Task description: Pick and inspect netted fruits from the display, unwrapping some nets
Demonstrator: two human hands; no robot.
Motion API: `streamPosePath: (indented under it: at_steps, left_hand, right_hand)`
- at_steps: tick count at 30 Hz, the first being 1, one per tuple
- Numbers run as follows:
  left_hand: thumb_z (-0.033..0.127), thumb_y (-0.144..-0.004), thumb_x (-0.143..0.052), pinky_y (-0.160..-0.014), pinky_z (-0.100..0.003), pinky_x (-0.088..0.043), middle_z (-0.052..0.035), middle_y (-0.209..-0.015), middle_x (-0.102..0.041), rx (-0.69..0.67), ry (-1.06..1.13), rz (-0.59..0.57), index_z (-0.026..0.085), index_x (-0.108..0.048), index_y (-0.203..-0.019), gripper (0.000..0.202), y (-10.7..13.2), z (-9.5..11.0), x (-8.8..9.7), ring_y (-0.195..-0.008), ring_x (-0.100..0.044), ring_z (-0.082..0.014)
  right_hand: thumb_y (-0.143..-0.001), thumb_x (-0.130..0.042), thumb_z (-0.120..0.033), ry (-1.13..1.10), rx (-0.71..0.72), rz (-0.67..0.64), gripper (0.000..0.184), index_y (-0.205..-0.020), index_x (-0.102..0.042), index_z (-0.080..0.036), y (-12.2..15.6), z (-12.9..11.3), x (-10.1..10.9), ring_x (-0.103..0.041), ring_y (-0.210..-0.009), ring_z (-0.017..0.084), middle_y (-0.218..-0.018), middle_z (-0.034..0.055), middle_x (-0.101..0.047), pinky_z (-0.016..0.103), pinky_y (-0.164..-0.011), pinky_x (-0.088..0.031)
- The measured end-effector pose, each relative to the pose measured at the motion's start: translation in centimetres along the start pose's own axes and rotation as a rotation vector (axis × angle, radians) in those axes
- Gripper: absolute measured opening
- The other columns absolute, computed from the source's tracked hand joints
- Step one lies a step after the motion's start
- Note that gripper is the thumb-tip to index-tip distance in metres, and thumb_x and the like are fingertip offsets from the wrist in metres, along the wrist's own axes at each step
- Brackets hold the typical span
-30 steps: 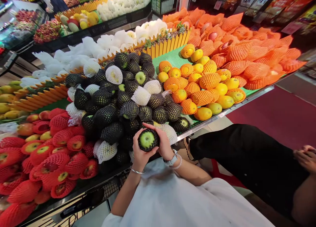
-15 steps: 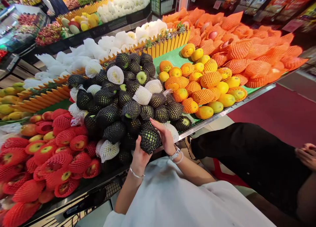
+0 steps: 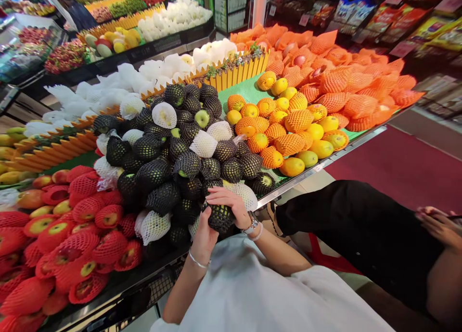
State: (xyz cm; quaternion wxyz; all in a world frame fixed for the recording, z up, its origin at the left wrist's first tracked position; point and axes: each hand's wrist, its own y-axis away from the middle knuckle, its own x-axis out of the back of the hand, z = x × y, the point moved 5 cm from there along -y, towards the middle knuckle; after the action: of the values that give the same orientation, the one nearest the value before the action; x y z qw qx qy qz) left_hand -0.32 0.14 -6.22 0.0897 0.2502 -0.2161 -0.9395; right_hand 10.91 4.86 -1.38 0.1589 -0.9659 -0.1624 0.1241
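Both my hands are closed round one green apple in a black foam net at the front edge of the stall. My left hand cups it from below and to the left. My right hand, with a watch and bracelet at the wrist, lies over its top. The fruit sits against the pile of black-netted green apples, with a few white-netted ones mixed in.
Red-netted apples lie to the left and orange-netted citrus to the right. White-wrapped fruit and a yellow picket divider stand behind. Another person in black is at my right, their hand at the frame edge.
The netted apple was turned from showing its green top to net side up. My hands lowered it towards the front of the pile, and my right hand came over the top.
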Motion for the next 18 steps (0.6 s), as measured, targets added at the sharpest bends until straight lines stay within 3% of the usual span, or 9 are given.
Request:
streamPosePath:
  at_steps: [1, 3, 5, 7, 12, 18]
  left_hand:
    - [0.052, -0.077, -0.067, -0.096, -0.038, -0.054, -0.01, -0.119, -0.064, -0.023, 0.022, 0.001, 0.02, -0.059, -0.11, 0.047, 0.2, 0.4, -0.4, -0.114, -0.062, -0.0239]
    - [0.05, -0.076, -0.068, -0.1, -0.039, -0.052, -0.01, -0.133, -0.057, -0.153, 0.026, 0.001, 0.022, -0.051, -0.126, 0.059, 0.7, 1.7, -1.1, -0.122, -0.057, -0.0247]
    - [0.05, -0.079, -0.064, -0.102, -0.042, -0.05, -0.0108, -0.145, -0.045, -0.347, -0.033, 0.027, 0.026, -0.038, -0.139, 0.07, 1.2, 2.8, -1.7, -0.128, -0.052, -0.0271]
    - [0.054, -0.081, -0.061, -0.103, -0.043, -0.049, -0.011, -0.152, -0.035, -0.503, -0.067, 0.082, 0.03, -0.029, -0.144, 0.075, 1.5, 3.3, -1.9, -0.133, -0.046, -0.0296]
    - [0.058, -0.077, -0.067, -0.107, -0.042, -0.045, -0.0097, -0.154, -0.024, -0.78, -0.206, 0.212, 0.033, -0.026, -0.147, 0.085, 1.8, 3.1, -1.5, -0.134, -0.042, -0.0315]
    - [0.057, -0.07, -0.077, -0.114, -0.051, -0.033, -0.0147, -0.137, -0.042, -0.986, -0.721, 0.229, 0.025, -0.036, -0.139, 0.087, 2.3, 3.1, -2.6, -0.128, -0.047, -0.0319]
  right_hand:
    - [-0.086, -0.036, -0.079, -0.019, -0.004, 0.03, 0.07, -0.111, -0.075, -0.026, -0.1, -0.2, 0.1, -0.051, -0.131, 0.028, -0.12, 0.0067, -0.069, 0.049, -0.119, -0.024]
    - [-0.087, -0.035, -0.078, -0.076, 0.049, 0.236, 0.069, -0.121, -0.07, -0.029, -0.2, -0.7, 0.5, -0.041, -0.14, 0.026, -0.133, 0.0042, -0.061, 0.047, -0.122, -0.018]
    - [-0.091, -0.036, -0.072, -0.168, 0.163, 0.528, 0.06, -0.126, -0.066, -0.034, 0.4, -1.1, 0.7, -0.039, -0.141, 0.024, -0.138, 0.0007, -0.057, 0.047, -0.122, -0.02]
    - [-0.093, -0.038, -0.066, -0.285, 0.209, 0.691, 0.05, -0.125, -0.065, -0.038, 0.9, -1.0, -0.2, -0.041, -0.14, 0.023, -0.139, -0.0012, -0.056, 0.049, -0.12, -0.025]
    - [-0.095, -0.032, -0.064, -0.667, -0.108, 0.59, 0.054, -0.133, -0.055, -0.034, 1.0, 0.8, -4.0, -0.046, -0.136, 0.025, -0.147, 0.0029, -0.048, 0.052, -0.115, -0.031]
    - [-0.087, -0.039, -0.067, -0.963, -0.385, 0.468, 0.057, -0.122, -0.059, -0.027, 0.6, 2.4, -4.5, -0.057, -0.124, 0.028, -0.135, 0.0062, -0.059, 0.053, -0.105, -0.043]
